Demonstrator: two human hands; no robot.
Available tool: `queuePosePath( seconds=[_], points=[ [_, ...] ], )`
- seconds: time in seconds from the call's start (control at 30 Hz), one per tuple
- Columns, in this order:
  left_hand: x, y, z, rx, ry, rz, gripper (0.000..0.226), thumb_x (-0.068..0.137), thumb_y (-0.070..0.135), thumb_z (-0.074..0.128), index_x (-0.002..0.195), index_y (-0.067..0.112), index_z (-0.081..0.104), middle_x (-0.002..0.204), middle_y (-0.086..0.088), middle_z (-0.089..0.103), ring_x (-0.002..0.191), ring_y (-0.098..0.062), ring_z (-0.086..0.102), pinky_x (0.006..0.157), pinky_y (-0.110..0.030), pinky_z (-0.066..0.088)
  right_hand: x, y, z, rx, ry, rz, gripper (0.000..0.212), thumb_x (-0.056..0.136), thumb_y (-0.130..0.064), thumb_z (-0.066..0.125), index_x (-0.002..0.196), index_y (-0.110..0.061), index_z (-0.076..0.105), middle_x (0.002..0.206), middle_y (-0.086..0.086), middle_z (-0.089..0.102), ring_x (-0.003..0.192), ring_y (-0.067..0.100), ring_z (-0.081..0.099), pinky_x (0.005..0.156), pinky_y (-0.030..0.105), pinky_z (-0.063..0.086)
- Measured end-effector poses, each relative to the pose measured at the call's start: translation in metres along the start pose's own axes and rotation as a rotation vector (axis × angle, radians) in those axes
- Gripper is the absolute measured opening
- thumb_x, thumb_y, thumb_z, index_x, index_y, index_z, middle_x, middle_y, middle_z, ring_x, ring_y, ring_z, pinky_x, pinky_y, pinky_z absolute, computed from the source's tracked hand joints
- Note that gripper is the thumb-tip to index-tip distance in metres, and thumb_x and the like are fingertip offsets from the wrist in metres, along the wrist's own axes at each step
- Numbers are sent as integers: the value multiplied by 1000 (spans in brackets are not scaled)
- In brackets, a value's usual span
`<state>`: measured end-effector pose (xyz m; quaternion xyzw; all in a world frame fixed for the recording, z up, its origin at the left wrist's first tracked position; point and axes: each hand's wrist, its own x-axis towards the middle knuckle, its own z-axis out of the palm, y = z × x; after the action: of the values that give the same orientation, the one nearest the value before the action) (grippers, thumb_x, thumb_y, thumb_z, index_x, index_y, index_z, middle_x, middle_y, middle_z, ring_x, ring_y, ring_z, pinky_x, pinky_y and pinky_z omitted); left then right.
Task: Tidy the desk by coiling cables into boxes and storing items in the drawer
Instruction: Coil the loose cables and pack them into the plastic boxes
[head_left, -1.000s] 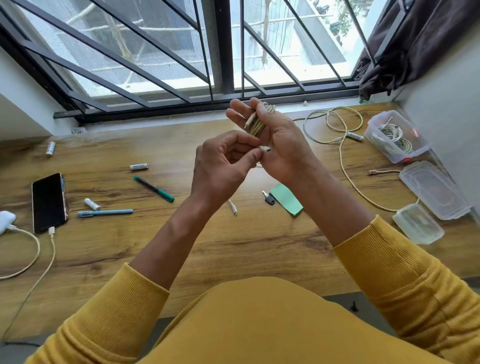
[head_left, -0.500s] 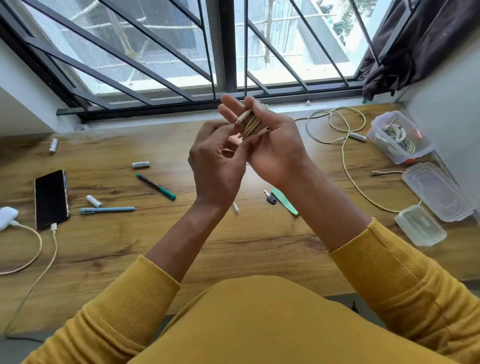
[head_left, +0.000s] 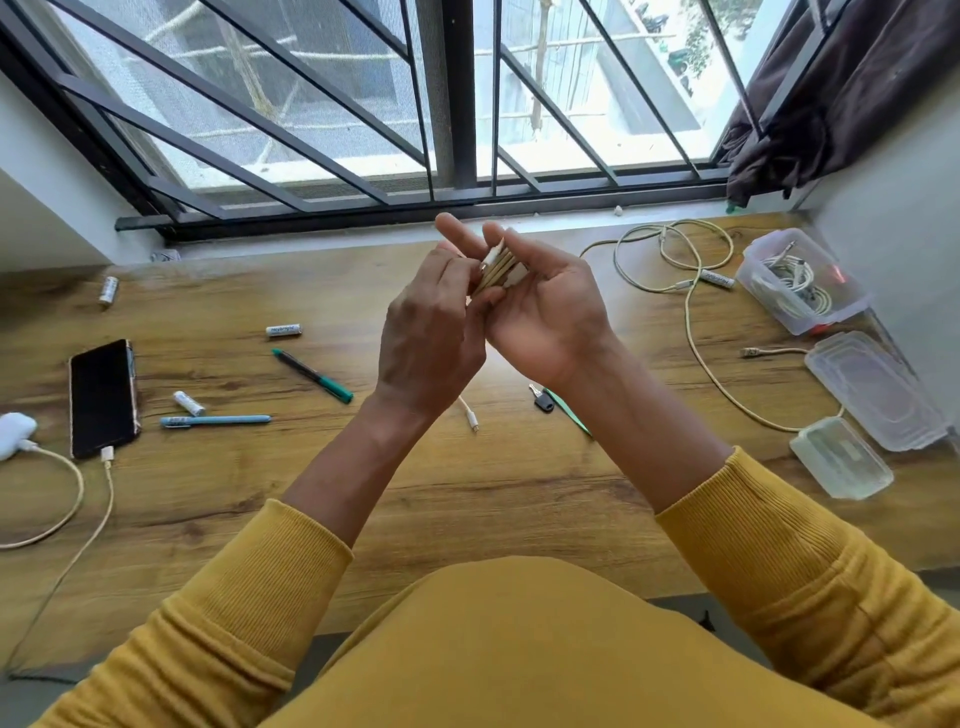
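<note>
We see a cream cable (head_left: 497, 270) folded into a tight bundle, held above the desk (head_left: 467, 499) between both hands. At far right, a clear box (head_left: 800, 280) holds a coiled white cable, and another cream cable (head_left: 691, 312) sprawls loose beside it.

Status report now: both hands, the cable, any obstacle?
Left hand and right hand both grip coiled cable, above desk. Open box already holds cable. Nothing blocking.
</note>
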<state>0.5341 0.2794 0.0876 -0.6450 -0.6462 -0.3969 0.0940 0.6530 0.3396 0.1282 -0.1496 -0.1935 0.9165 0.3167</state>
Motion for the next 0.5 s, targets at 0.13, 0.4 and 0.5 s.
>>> queuePosePath(
  seconds=[0.13,0.4,0.5],
  points=[
    [-4,-4,2,0,-42,2,23,106,23,64,106,1,65,99,-11,63,75,-22,58,61,-25,39,1,3,-4,-24,40,-4,19,110,-17,43,101,-13,59,145,15,64,131,25,63,69,25,58],
    [0,-21,1,-141,-169,13,25,97,30,77,99,7,69,89,7,59,71,-9,51,62,-38,51,3,9,-18,-100,78,-11,17,111,-18,43,104,-12,57,146,13,64,98,23,72,84,40,59],
    [1,-20,-2,-96,-208,15,18,99,22,71,109,8,67,93,10,54,73,-5,43,63,-33,45,5,10,-17,-119,72,-11,20,110,-18,45,101,-11,61,148,12,62,96,22,67,85,38,56]
  ],
)
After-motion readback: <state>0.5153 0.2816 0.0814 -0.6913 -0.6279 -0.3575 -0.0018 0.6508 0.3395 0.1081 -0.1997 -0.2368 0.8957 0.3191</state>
